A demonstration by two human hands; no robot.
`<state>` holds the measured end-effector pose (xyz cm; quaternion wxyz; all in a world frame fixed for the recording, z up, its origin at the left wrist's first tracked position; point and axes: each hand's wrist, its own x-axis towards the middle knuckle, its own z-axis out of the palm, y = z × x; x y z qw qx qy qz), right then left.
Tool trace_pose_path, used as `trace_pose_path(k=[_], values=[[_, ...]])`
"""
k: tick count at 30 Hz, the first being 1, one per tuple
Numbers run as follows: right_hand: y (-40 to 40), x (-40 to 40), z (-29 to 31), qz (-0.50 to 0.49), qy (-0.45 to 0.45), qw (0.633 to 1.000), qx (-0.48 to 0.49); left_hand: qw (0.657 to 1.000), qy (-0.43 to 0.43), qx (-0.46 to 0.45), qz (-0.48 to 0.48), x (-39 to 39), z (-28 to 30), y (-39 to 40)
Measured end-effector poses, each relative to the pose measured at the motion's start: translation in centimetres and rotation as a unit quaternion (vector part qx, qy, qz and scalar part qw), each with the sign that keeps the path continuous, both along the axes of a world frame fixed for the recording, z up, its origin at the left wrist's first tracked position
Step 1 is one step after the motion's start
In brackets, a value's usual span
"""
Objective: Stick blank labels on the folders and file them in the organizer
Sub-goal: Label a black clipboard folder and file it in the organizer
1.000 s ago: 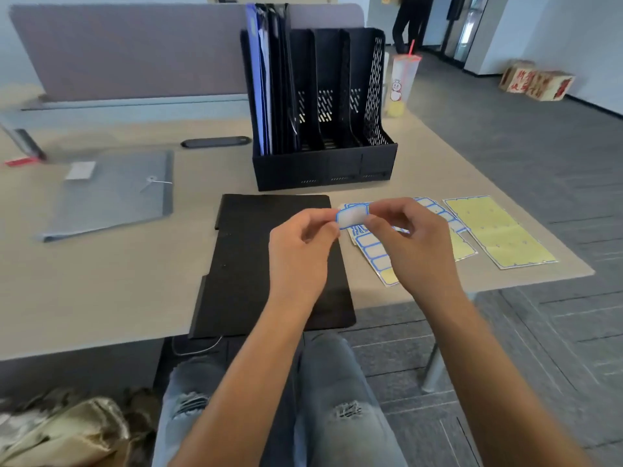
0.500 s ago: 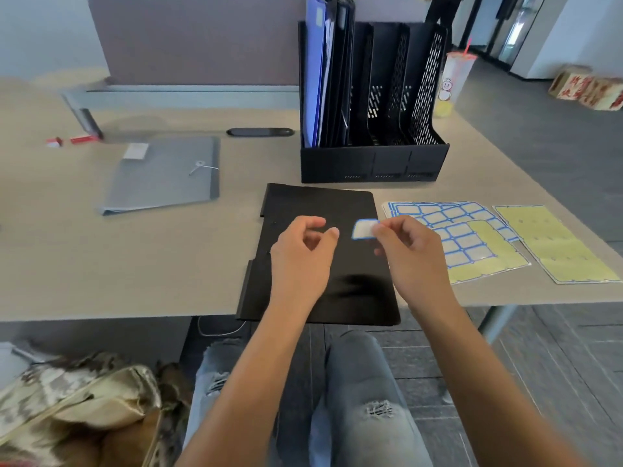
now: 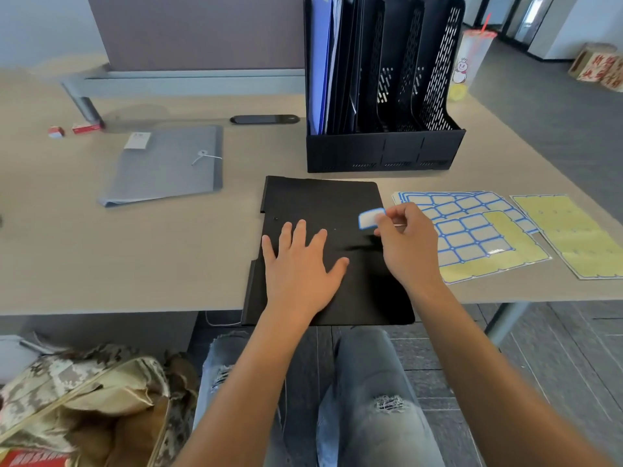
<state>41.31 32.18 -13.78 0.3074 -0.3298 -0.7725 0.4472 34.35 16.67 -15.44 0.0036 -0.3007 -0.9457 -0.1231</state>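
A black folder (image 3: 323, 200) lies flat at the desk's front edge. My left hand (image 3: 300, 264) rests on it, palm down with fingers spread. My right hand (image 3: 404, 244) pinches a blank white label with a blue border (image 3: 368, 219) just above the folder's upper right part. To the right lies a label sheet (image 3: 472, 227), partly peeled to its yellow backing. The black organizer (image 3: 384, 150) stands behind the folder, with blue and black folders upright in its left slot. A grey folder (image 3: 168, 166) bearing a white label lies to the left.
A bare yellow backing sheet (image 3: 573, 234) lies at the far right near the desk edge. A drink cup (image 3: 470, 59) stands right of the organizer. A black flat object (image 3: 264, 119) lies behind the grey folder. A camouflage bag (image 3: 84, 399) sits low on the left.
My left hand let go of the label and dropped flat onto the black folder. My right hand kept the label and carried it over the folder's upper right part.
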Motion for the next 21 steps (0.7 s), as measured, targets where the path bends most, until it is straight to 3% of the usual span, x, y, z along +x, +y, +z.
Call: trace_pose_path(k=[11,17,21], values=[[-0.2,0.2,-0.3,0.020,0.018,1.000,0.000,0.999,-0.015,0.015,0.032,4.4,0.7,-1.8],[0.2,0.0,-1.3,0.002,0.024,1.000,-0.016,0.997,-0.021,0.049,0.059,0.3,2.5,1.5],[0.8,0.1,-1.8,-0.012,0.040,0.998,-0.038,0.999,-0.034,0.004,0.033,-3.7,2.5,4.6]])
